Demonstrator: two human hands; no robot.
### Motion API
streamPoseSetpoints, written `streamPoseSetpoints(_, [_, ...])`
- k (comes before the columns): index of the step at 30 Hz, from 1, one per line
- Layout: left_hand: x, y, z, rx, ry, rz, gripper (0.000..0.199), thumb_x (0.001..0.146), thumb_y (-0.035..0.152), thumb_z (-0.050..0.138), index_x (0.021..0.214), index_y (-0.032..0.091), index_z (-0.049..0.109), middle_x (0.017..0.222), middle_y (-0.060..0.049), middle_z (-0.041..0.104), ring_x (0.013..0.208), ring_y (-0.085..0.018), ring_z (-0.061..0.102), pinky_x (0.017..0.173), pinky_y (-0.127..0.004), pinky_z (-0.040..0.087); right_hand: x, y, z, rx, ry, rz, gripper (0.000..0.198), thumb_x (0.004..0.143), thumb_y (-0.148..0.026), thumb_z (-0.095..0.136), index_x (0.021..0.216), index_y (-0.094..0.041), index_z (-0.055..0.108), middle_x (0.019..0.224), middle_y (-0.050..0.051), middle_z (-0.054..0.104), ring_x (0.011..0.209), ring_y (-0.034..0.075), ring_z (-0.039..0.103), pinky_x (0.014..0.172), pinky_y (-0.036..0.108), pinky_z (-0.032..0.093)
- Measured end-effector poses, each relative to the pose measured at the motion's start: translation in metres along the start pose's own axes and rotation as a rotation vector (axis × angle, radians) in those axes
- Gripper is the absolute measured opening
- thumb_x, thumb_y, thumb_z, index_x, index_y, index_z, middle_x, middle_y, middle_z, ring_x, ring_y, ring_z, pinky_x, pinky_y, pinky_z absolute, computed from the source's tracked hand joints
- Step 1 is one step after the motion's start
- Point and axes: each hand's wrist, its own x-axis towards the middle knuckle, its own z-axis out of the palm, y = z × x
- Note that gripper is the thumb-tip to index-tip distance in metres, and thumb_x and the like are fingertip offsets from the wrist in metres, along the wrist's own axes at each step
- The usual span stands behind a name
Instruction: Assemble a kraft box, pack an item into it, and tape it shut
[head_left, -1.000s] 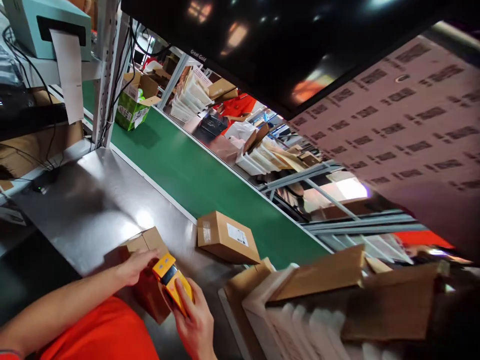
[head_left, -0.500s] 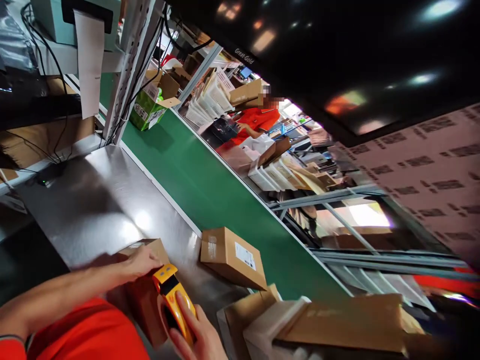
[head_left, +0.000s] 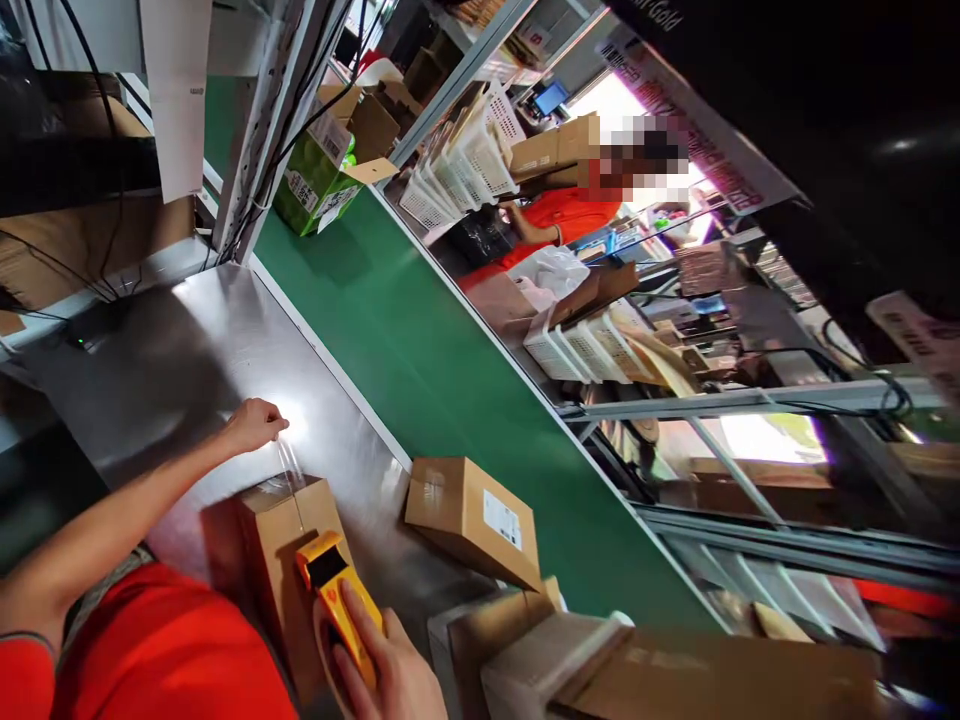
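My right hand (head_left: 394, 655) is wrapped round a yellow tape dispenser (head_left: 337, 590) with a dark band near its front. The dispenser is over the side of a brown cardboard box (head_left: 289, 570) standing on the metal table. Above the box's far end, my left hand (head_left: 257, 426) is closed in a pinch on a strip of clear tape (head_left: 289, 462). That strip runs down from the fingers to the box top. Part of the box is hidden behind the dispenser and my right hand.
Another carton (head_left: 469, 520) with a white label rests at the edge of the green conveyor belt (head_left: 420, 330). More open boxes (head_left: 720, 670) stand at lower right. A green box (head_left: 315, 190) sits up the belt. Beyond it, a person in orange (head_left: 577, 215) works near white baskets (head_left: 480, 150).
My left hand has risen up and left from the dispenser's front, and a clear strip now shows below it. The dispenser has shifted slightly down. The camera view has turned somewhat.
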Motion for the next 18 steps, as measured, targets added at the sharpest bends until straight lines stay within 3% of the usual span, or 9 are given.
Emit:
streamPoseSetpoints(4, [0.003,-0.032,0.006,0.03,-0.04,-0.049,0.032,0.086,0.04,0.058,0.072,0.016,0.073,0.07,-0.004,0.073,0.058,-0.016,0.06,0.056,-0.027,0.038,0.005,-0.01,-0.001,-0.086,-0.11,0.071,0.059,0.098,-0.043,0.049,0.157,-0.038,0.047,0.112,0.011,0.066,0.083,0.026,0.074,0.075,0.034,0.058])
streamPoseSetpoints(7, [-0.005,-0.058,0.032,0.082,-0.089,-0.085,0.036,0.092,0.038,0.052,0.079,0.014,0.075,0.072,-0.004,0.073,0.059,-0.015,0.062,0.057,-0.026,0.042,0.013,-0.026,-0.013,-0.142,-0.161,0.117,0.058,0.099,-0.043,0.049,0.158,-0.04,0.045,0.11,0.01,0.066,0.082,0.026,0.073,0.073,0.033,0.056])
streamPoseSetpoints(11, [-0.028,-0.08,0.072,0.229,-0.114,-0.045,0.026,0.093,0.034,0.06,0.088,0.015,0.077,0.095,-0.007,0.077,0.09,-0.02,0.07,0.081,-0.025,0.05,0.024,-0.05,-0.037,-0.185,-0.219,0.133,0.058,0.099,-0.041,0.051,0.157,-0.037,0.047,0.111,0.011,0.067,0.087,0.029,0.074,0.074,0.034,0.054])
streamPoseSetpoints(14, [-0.036,-0.08,0.076,0.35,-0.086,-0.013,0.028,0.092,0.029,0.065,0.113,0.013,0.074,0.117,-0.012,0.074,0.113,-0.025,0.067,0.097,-0.029,0.047,0.029,-0.063,-0.051,-0.202,-0.242,0.131,0.058,0.099,-0.041,0.051,0.156,-0.036,0.049,0.113,0.012,0.069,0.091,0.031,0.074,0.075,0.035,0.053])
streamPoseSetpoints(16, [-0.032,-0.07,0.07,0.418,-0.091,-0.018,0.03,0.092,0.025,0.066,0.117,0.01,0.071,0.114,-0.013,0.074,0.107,-0.024,0.069,0.096,-0.034,0.049,0.031,-0.068,-0.056,-0.207,-0.237,0.136,0.059,0.098,-0.042,0.051,0.156,-0.037,0.048,0.115,0.013,0.069,0.093,0.033,0.074,0.076,0.037,0.053])
streamPoseSetpoints(18, [-0.025,-0.052,0.064,0.463,-0.11,-0.03,0.025,0.095,0.027,0.061,0.106,0.008,0.072,0.102,-0.012,0.076,0.095,-0.022,0.07,0.09,-0.034,0.05,0.032,-0.072,-0.059,-0.198,-0.215,0.132,0.059,0.098,-0.044,0.052,0.156,-0.038,0.048,0.115,0.014,0.069,0.094,0.034,0.075,0.076,0.037,0.052])
